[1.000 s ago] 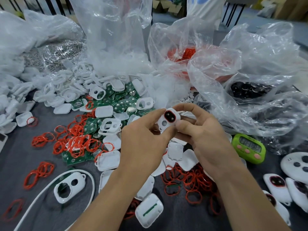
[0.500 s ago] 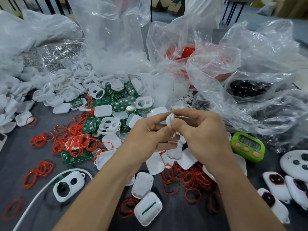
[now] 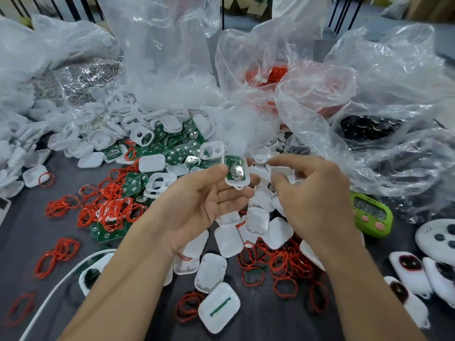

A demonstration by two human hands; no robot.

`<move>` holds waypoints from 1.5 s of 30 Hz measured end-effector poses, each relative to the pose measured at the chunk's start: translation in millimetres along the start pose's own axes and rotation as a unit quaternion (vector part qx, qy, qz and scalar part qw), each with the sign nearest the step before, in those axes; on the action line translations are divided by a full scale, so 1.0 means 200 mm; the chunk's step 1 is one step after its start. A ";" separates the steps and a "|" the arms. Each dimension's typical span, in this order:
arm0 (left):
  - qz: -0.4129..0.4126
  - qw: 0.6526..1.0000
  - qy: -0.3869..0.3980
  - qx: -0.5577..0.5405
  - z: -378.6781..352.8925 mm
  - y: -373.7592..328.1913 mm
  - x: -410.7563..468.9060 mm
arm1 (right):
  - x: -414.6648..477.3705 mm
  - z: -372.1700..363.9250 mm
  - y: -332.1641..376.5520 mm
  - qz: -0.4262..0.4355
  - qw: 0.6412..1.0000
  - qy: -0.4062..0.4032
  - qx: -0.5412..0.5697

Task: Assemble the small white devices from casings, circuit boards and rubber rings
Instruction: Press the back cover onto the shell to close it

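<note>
My left hand (image 3: 204, 200) lies palm up over the table's middle and pinches a white casing half (image 3: 235, 171) between thumb and fingers. A green circuit board with a round metal battery clip sits inside it, facing me. My right hand (image 3: 315, 195) hovers just to the right, apart from that casing, its fingers curled. A white casing cover (image 3: 280, 173) shows between its thumb and forefinger. Loose white covers (image 3: 227, 241) lie under both hands. Red rubber rings (image 3: 283, 267) and green boards (image 3: 177, 148) are scattered around.
Crumpled plastic bags (image 3: 369, 99) of parts fill the back and right. A green timer (image 3: 371, 214) stands at the right, with finished devices (image 3: 408, 264) in front of it. More rings (image 3: 110, 207) and white front casings (image 3: 98, 129) lie left. A white cable (image 3: 61, 279) curves at the lower left.
The casing has been turned from button side up to board side up. My right hand has let go of it and drawn away to the right. My left hand now holds it alone.
</note>
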State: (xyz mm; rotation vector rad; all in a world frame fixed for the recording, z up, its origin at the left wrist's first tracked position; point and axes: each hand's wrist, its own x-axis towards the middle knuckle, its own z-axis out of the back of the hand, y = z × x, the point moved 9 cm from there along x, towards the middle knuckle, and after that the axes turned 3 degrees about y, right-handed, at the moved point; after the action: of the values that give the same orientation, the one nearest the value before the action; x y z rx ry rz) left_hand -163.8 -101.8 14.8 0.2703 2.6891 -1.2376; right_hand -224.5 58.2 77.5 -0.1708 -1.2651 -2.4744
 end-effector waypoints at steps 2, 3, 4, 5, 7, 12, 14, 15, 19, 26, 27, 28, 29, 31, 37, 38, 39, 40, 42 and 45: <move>-0.008 0.999 -0.007 0.046 0.00 0.00 0.00 | -0.01 -0.02 0.07 0.038 0.995 0.029 0.090; -0.014 0.998 -0.010 0.066 0.00 0.00 0.00 | -0.02 -0.04 0.10 0.054 0.991 0.054 0.113; -0.018 0.996 -0.011 0.082 0.00 0.00 0.00 | -0.03 -0.07 0.12 0.069 0.988 0.075 0.113; -0.019 0.995 -0.012 0.097 0.00 0.00 0.00 | -0.04 -0.09 0.13 0.077 0.987 0.087 0.109; -0.018 0.993 -0.018 0.117 0.00 0.00 0.00 | -0.05 -0.11 0.13 0.076 0.988 0.085 0.102; -0.011 0.994 -0.019 0.103 0.00 0.00 0.00 | -0.06 -0.10 0.12 0.076 0.991 0.047 0.096; -0.008 0.995 -0.017 0.097 0.01 0.00 0.00 | -0.07 -0.09 0.13 0.080 0.992 0.039 0.095; -0.008 0.995 -0.017 0.093 0.01 0.00 0.00 | -0.07 -0.08 0.14 0.090 0.992 0.029 0.086; -0.010 0.998 -0.002 0.067 -0.01 0.01 0.01 | -0.09 -0.03 0.19 0.143 0.988 -0.025 0.045; -0.003 0.999 0.004 0.047 -0.02 0.02 0.01 | -0.05 -0.02 0.11 0.078 0.993 -0.017 0.084; -0.006 0.999 -0.009 0.048 -0.01 0.02 0.02 | -0.06 -0.04 0.12 0.073 0.994 0.002 0.086; -0.009 0.999 -0.017 0.050 0.00 0.02 0.02 | -0.06 -0.05 0.13 0.077 0.994 0.017 0.069; -0.012 0.998 -0.020 0.056 0.00 0.02 0.01 | -0.07 -0.06 0.14 0.084 0.995 0.025 0.049; -0.012 0.997 -0.022 0.068 0.00 0.02 0.01 | -0.07 -0.08 0.14 0.079 0.995 0.039 0.054; -0.001 0.996 -0.035 0.080 0.02 0.02 0.00 | -0.04 -0.11 0.07 0.019 0.985 0.091 0.147; -0.001 0.997 -0.034 0.073 0.02 0.02 0.00 | -0.04 -0.11 0.07 0.017 0.982 0.105 0.155; -0.001 0.997 -0.032 0.068 0.02 0.02 0.00 | -0.04 -0.11 0.08 0.021 0.981 0.113 0.156; -0.002 0.997 -0.030 0.065 0.01 0.02 0.01 | -0.04 -0.11 0.08 0.030 0.982 0.111 0.151; -0.004 0.998 -0.026 0.061 0.00 0.02 0.01 | -0.05 -0.07 0.10 0.050 0.986 0.072 0.141; -0.005 0.999 -0.016 0.037 0.00 0.01 0.01 | -0.04 0.05 0.09 0.063 0.990 -0.040 0.120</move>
State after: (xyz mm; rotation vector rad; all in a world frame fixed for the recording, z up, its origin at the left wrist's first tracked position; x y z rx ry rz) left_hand -164.4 -100.0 13.2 0.2453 2.6238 -1.3348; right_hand -210.8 58.2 95.2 -0.2822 -1.5230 -2.2087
